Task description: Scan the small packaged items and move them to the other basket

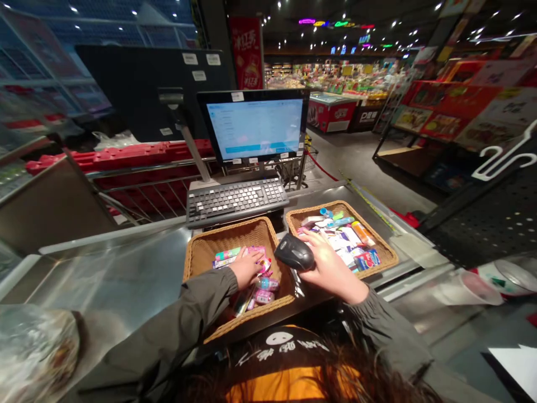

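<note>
A dim, spotlit supermarket hall (344, 154) surrounds a silver metal counter (126, 268) carrying 2 rectangular tan wicker baskets (373, 230) and 1 long black keyboard (239, 198). Right hand (329, 267): closed around a black plastic scanner (293, 252), between baskets. Left hand (247, 270): fingers extended over small, colourful packages (266, 284) inside the left basket.

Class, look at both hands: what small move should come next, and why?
Probably the left hand should lift one small colourful package toward the black handheld scanner: that hand is already among the packages in the left brown woven basket, while the right hand grips the scanner close to that basket's right rim.
</note>
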Demonstrator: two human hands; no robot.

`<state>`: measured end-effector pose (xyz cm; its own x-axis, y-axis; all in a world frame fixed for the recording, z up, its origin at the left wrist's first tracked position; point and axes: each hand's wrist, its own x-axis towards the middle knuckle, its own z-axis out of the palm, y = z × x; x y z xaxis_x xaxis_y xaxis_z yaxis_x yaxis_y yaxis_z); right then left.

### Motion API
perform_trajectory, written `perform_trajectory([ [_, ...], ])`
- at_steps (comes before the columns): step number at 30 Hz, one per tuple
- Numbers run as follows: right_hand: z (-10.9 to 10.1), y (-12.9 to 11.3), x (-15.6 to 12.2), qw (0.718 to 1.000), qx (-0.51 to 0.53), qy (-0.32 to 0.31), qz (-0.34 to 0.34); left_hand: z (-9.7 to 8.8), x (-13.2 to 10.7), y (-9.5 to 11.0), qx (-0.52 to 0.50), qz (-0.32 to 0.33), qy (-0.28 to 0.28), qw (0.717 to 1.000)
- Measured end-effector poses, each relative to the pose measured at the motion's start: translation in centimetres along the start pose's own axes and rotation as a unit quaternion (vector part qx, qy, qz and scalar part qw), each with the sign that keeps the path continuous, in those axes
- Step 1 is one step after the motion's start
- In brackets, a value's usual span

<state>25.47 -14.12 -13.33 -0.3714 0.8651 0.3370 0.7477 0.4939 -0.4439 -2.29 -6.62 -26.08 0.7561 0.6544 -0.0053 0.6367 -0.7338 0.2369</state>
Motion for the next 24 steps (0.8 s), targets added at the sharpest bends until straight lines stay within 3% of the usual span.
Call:
perform_trajectory([
  [4,-2.2,3.0,-1.6,0.997,-0.015,0.073,0.031,-4.0,3.1,1.6,0.001,0.024,0.062,0.998],
  [7,-4.3,5.6,-3.1,0.984,-0.052,0.15,0.077,-6.6,6.7,4.6,0.011,0.038,0.114,0.993],
  [9,-5.4,7.1,-4.0,0.974,-0.074,0.187,0.105,-7.2,9.6,7.0,0.012,0.04,0.116,0.992],
  [12,-6.7,8.7,-5.2,0.962,-0.079,0.224,0.132,-6.0,13.9,10.1,0.0,-0.012,0.09,0.996],
  [16,-7.5,9.9,-6.5,0.96,-0.076,0.232,0.135,-2.1,18.6,12.4,-0.047,-0.108,0.046,0.992],
  [20,-7.9,10.8,-7.2,0.962,-0.072,0.222,0.144,1.0,21.2,13.2,-0.052,-0.144,0.04,0.987],
  [24,-8.4,11.9,-7.4,0.962,-0.062,0.22,0.148,2.1,22.7,13.8,-0.055,-0.163,0.05,0.984],
])
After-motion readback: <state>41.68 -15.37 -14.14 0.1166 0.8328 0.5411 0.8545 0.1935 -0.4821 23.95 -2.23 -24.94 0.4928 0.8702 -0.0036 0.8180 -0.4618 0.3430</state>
